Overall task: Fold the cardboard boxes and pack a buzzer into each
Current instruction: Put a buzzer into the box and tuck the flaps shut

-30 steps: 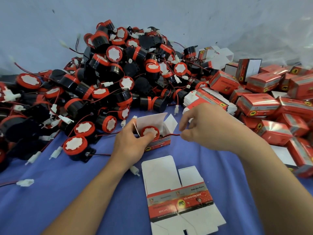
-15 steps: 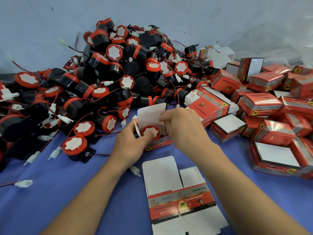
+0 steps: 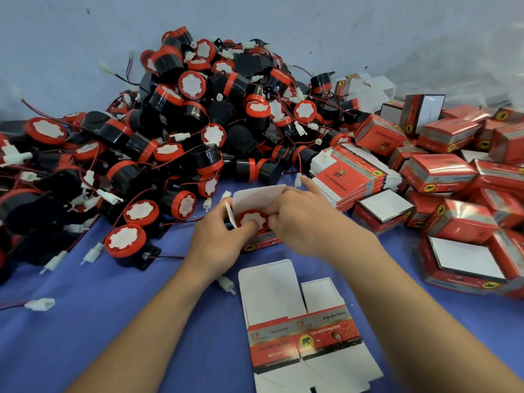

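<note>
On the blue worktop's (image 3: pixel 136 313) middle, the left hand (image 3: pixel 218 241) grips a small red cardboard box (image 3: pixel 262 243); the right hand (image 3: pixel 310 222) pinches the red-capped round buzzer (image 3: pixel 251 219) inside.

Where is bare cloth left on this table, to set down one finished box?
The widest bare blue cloth lies near left, bordered by the buzzer pile, a loose white connector and the left forearm. A smaller patch lies between that forearm and the flat carton. The right is crowded with packed boxes; only a thin strip is free there.
</note>
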